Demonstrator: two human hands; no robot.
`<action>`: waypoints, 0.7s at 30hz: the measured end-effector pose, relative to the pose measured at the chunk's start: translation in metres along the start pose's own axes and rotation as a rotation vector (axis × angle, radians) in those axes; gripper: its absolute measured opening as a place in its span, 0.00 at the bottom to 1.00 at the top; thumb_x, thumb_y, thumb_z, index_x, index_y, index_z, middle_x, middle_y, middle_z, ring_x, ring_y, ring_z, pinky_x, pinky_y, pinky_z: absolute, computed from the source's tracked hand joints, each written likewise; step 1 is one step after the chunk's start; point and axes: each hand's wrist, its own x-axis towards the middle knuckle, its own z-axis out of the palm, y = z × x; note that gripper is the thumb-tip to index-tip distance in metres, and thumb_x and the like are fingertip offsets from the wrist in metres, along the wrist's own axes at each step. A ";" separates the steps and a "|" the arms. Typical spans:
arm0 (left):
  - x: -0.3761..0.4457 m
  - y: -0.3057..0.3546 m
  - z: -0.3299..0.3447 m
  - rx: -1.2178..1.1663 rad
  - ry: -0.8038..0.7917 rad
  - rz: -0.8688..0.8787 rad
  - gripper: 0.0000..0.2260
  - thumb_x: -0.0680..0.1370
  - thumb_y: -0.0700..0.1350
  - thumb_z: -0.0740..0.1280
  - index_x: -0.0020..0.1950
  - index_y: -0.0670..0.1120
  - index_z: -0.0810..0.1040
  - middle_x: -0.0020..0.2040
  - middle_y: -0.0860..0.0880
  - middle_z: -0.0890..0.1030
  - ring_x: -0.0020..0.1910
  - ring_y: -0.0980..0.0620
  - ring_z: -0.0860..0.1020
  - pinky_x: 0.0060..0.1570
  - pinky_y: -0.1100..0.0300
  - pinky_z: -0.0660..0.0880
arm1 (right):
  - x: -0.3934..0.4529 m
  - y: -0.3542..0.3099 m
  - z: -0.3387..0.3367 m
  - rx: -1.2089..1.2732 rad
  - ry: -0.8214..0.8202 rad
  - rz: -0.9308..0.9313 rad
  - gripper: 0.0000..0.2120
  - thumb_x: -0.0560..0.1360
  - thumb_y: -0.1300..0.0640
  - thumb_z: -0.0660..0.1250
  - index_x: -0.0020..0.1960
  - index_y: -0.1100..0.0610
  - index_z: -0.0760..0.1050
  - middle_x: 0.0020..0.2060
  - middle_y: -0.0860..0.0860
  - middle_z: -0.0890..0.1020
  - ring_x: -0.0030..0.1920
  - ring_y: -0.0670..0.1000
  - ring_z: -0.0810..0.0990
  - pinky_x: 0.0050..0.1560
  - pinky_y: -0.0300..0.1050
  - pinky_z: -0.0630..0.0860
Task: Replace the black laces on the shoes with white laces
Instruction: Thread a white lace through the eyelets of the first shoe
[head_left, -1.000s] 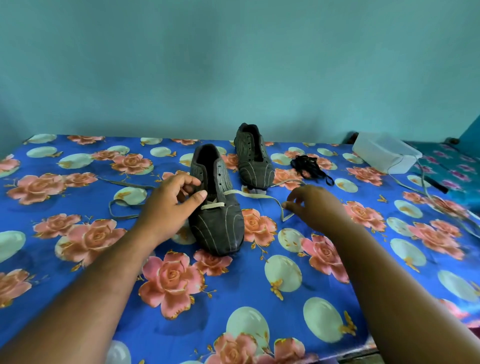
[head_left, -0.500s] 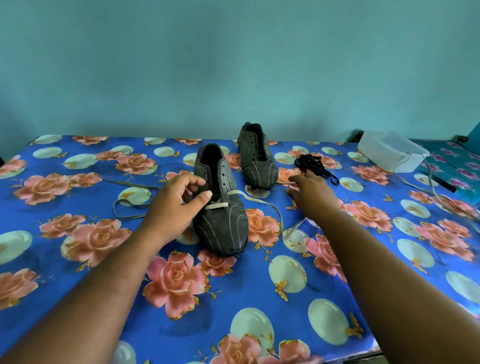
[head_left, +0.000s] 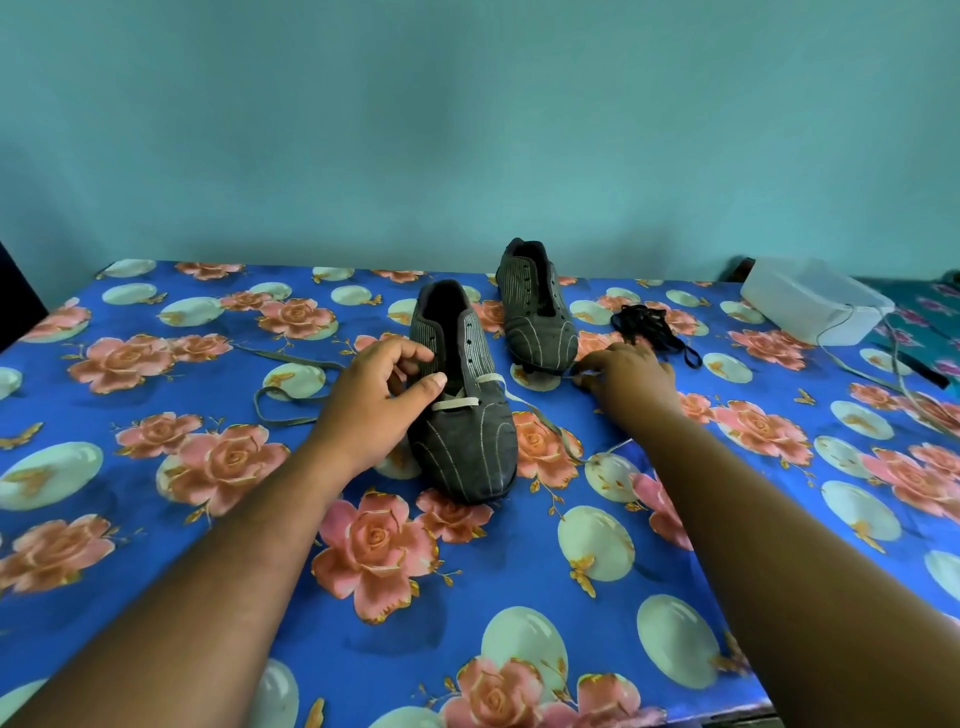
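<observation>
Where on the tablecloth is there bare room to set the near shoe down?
Free: the near strip between the forearms, below the near shoe, and the far-left corner. Crowded: around the far shoe, black laces and right hand.

- The near shoe (head_left: 462, 410) stands on the counter (head_left: 519, 571), toe toward the person.
- The far shoe (head_left: 535, 306) stands behind it and a little to the right.
- The loose laces (head_left: 652, 327) lie bunched just right of the far shoe.
- The box (head_left: 815, 299) sits at the counter's far right, well apart from the shoes.
- The left hand (head_left: 374, 410) rests on the near shoe's left side.
- The right hand (head_left: 631, 376) is between the near shoe and the loose laces, in front of the far shoe.
- A lace (head_left: 291, 384) trails on the counter left of the near shoe.
</observation>
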 end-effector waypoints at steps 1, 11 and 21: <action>0.000 0.001 -0.001 -0.007 -0.003 -0.011 0.09 0.78 0.48 0.73 0.57 0.55 0.78 0.53 0.50 0.79 0.50 0.52 0.78 0.51 0.58 0.76 | 0.000 0.002 0.000 -0.008 0.023 0.007 0.09 0.81 0.48 0.64 0.59 0.42 0.81 0.59 0.51 0.78 0.67 0.57 0.69 0.63 0.56 0.66; 0.002 0.006 -0.005 -0.105 0.022 -0.119 0.12 0.79 0.48 0.71 0.62 0.51 0.77 0.53 0.51 0.79 0.47 0.64 0.77 0.48 0.67 0.72 | -0.035 -0.060 -0.037 0.724 0.140 -0.227 0.04 0.81 0.55 0.65 0.47 0.51 0.75 0.34 0.49 0.80 0.33 0.52 0.76 0.37 0.47 0.72; 0.002 0.000 -0.005 0.049 -0.045 -0.086 0.25 0.72 0.55 0.77 0.66 0.55 0.74 0.63 0.53 0.74 0.59 0.59 0.76 0.56 0.58 0.77 | -0.038 -0.122 -0.047 0.405 -0.098 -0.526 0.03 0.74 0.54 0.70 0.42 0.51 0.77 0.30 0.45 0.77 0.31 0.43 0.74 0.36 0.46 0.72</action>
